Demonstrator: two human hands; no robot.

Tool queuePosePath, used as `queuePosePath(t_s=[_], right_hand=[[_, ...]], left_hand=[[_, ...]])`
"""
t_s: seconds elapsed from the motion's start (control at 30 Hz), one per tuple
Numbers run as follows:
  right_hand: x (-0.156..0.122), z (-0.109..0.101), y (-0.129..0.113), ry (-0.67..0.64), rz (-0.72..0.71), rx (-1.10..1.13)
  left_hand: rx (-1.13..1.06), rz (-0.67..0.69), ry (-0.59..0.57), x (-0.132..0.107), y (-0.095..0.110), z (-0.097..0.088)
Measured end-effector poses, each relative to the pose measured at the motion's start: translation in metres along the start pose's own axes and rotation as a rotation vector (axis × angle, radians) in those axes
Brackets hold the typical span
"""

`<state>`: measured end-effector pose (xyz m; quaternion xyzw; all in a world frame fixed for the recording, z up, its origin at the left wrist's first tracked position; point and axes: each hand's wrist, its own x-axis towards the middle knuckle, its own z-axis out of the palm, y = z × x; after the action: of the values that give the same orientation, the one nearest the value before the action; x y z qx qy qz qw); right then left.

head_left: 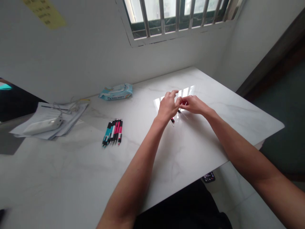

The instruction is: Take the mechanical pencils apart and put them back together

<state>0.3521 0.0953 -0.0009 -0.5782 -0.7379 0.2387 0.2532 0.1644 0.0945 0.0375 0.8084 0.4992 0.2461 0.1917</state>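
My left hand (168,105) and my right hand (193,105) meet over the right part of the white marbled table, thumb and fingers pinched together. Whatever the left fingertips hold is hidden behind them. A thin pale sliver shows at the right fingertips, too small to name. Under the hands lie a short red-and-black pen part (172,120) and a slim pale rod (184,115) with a dark end. To the left, several click pens (113,131) in teal, white and pinkish red with black parts lie side by side in a row.
A light-blue wipes packet (116,92) lies near the wall. Papers (53,133) with a white device (43,126) and cable are at the left. A barred window (177,19) is above. A phone (209,176) lies below the table's front edge.
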Motion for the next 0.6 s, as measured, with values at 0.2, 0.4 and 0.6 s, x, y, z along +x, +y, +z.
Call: queuePosePath(t_s=[0.2,0.4,0.6], right_hand=[[-0.005,0.009,-0.028,-0.045,-0.212,0.623],[-0.016,0.022,-0.051,-0.109,-0.208,0.899],[-0.015,0.025,-0.049,-0.064,-0.099,1.062]], left_hand=[[-0.396,0.042,0.173,-0.021,0.01,-0.022],[-0.531,0.067,0.26,-0.03,0.018,-0.023],[-0.463,0.071,0.34,-0.029,0.013,-0.032]])
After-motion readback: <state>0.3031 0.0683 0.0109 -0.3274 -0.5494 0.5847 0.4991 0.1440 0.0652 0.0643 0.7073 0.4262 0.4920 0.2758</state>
